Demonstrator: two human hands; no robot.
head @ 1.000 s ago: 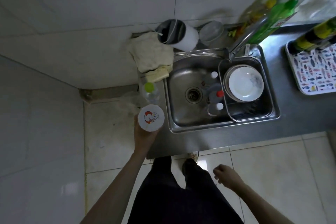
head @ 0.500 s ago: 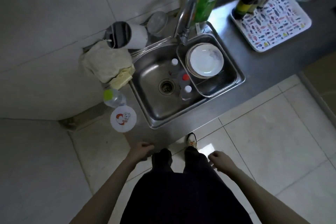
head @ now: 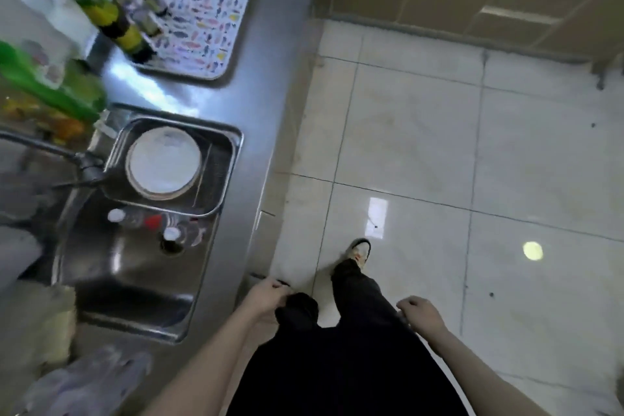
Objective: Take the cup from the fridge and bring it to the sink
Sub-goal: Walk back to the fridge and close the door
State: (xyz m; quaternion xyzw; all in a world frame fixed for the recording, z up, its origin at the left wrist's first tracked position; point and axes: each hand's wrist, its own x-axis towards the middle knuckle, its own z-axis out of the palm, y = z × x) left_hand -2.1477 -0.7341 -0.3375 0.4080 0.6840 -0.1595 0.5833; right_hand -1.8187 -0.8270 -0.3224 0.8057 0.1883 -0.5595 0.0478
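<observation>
Both hands hang empty in the lower middle of the frame, in front of dark trousers. My feed shows the left hand with its fingers loosely curled inward, gripping nothing, just beside the front edge of the steel counter. The right hand sits lower right of it, also loosely curled and holding nothing, above the pale tiled floor. One shoe steps forward between them.

I cannot pick the cup out from here. The lower left corner beyond the sink is badly smeared, and all I read there is a yellowish cloth and something pale and crumpled, possibly a plastic bag. So the cup's place relative to either hand I cannot tell; it is in neither.

The sink fills the left middle of the frame, well left of the left hand. Three small bottles lie in its basin, two white-capped and one red-capped. A metal rack sits across its upper part, holding a white plate. The faucet reaches in from the left edge. In the upper left, a fish-patterned tray rests on the counter with tall bottles standing on its left side.
</observation>
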